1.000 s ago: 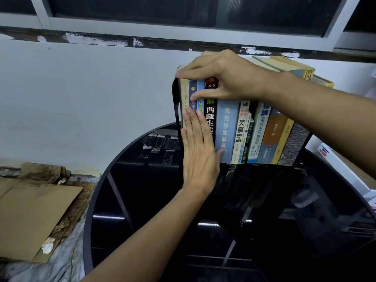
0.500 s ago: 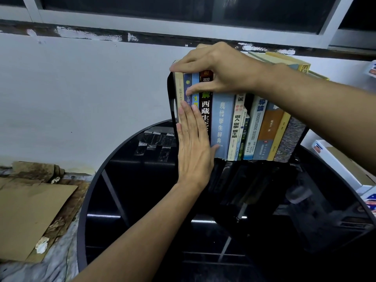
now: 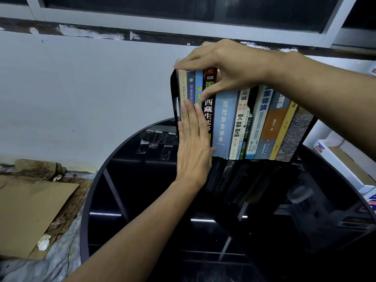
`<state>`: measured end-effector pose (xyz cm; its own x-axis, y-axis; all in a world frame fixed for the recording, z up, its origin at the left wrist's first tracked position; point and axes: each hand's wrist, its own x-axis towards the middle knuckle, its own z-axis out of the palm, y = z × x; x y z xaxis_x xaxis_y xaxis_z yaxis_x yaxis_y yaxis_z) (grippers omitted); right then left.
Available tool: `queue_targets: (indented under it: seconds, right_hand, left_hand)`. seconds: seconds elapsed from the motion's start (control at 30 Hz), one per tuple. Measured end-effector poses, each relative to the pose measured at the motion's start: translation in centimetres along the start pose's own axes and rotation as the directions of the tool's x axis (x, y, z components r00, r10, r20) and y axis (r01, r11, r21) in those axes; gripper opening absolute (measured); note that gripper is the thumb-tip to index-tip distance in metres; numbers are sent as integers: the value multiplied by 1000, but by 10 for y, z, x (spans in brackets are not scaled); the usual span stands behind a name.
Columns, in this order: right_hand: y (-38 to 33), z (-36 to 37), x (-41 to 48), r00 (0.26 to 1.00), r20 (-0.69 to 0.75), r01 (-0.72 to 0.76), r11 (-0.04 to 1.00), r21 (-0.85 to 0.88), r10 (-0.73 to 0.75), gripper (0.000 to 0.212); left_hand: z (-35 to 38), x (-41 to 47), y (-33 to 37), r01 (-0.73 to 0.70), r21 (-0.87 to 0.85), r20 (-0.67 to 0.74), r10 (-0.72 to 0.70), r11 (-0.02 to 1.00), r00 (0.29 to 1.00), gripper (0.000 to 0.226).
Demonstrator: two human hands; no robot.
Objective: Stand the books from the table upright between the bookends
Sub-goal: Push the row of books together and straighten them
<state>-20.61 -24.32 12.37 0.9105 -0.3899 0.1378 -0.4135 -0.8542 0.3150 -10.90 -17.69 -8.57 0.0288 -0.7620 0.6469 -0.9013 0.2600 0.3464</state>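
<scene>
A row of books [image 3: 225, 121] stands upright at the back of the round black glass table [image 3: 126, 200], spines toward me. A black bookend [image 3: 175, 94] closes the row's left end. The right end leans against a dark support that is mostly hidden. My left hand [image 3: 193, 143] lies flat, fingers together, against the lower spines of the leftmost books. My right hand [image 3: 225, 66] reaches over the top of the row, with fingers on the tops of the leftmost books and the thumb pressing the black-spined book [image 3: 209, 110].
A grey wall and a window frame [image 3: 183, 19] stand close behind the books. Brown cardboard [image 3: 30, 210] lies on the marble ledge to the left. White boxes [image 3: 343, 159] sit at the right of the table.
Both hands stay on the leftmost books. The view has shifted a little; the right thumb has slid slightly lower on the black spine.
</scene>
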Motion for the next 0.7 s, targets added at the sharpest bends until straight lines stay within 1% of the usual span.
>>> queue_targets:
  seconds: [0.47, 0.63, 0.7]
  right_hand:
    - [1, 2, 2, 1000, -1, -5, 1000, -23, 5, 79]
    - [-1, 5, -3, 999, -23, -27, 999, -31, 26, 78]
    - [2, 9, -12, 998, -31, -59, 998, -8, 59, 81]
  left_hand:
    - [1, 2, -1, 8, 15, -15, -8, 1000, 1000, 121]
    - [-5, 1, 2, -13, -61, 5, 13, 998, 1000, 115]
    - [-7, 1, 3, -40, -78, -4, 40, 996, 999, 116]
